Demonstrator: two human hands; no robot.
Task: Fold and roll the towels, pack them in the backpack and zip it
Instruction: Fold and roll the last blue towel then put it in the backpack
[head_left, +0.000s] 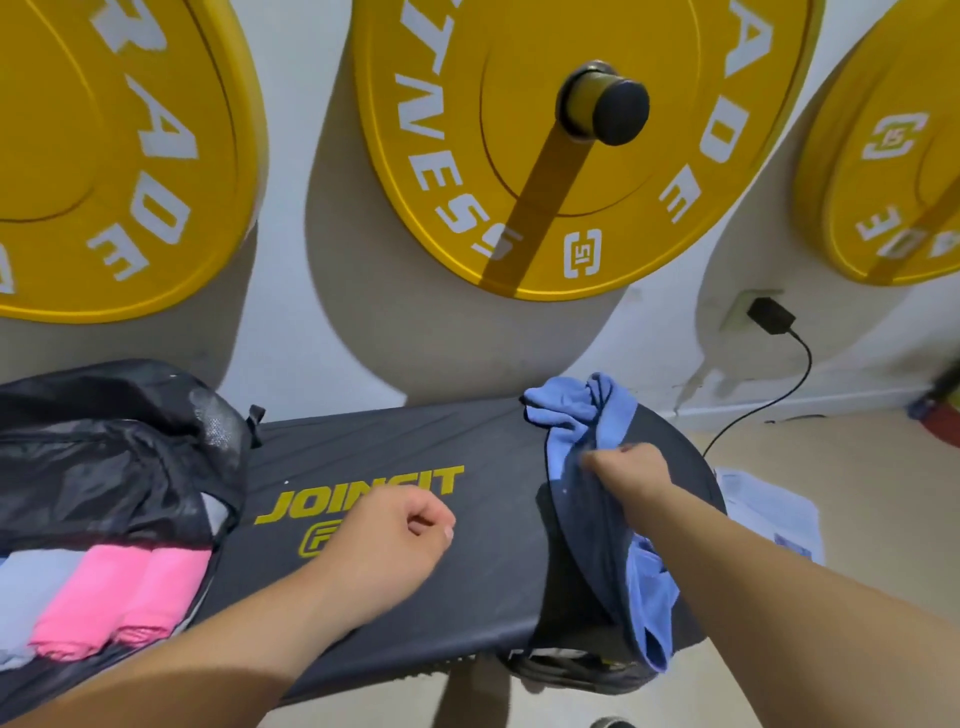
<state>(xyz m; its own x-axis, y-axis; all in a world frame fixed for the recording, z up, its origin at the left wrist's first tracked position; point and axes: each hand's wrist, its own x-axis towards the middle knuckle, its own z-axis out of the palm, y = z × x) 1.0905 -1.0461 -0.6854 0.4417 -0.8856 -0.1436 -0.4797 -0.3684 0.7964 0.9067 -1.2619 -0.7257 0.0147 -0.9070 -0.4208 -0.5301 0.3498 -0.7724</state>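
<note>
A crumpled blue towel lies at the right end of a black padded bench and hangs over its near edge. My right hand grips the towel near its middle. My left hand hovers over the bench's yellow logo with its fingers curled, holding nothing. A black backpack lies open at the left end of the bench. Inside it sit two pink rolled towels and a pale blue rolled towel, side by side.
Three big yellow weight plates hang on the white wall behind the bench. A black charger is plugged into a wall socket, its cable running down to the floor. White papers lie on the floor to the right.
</note>
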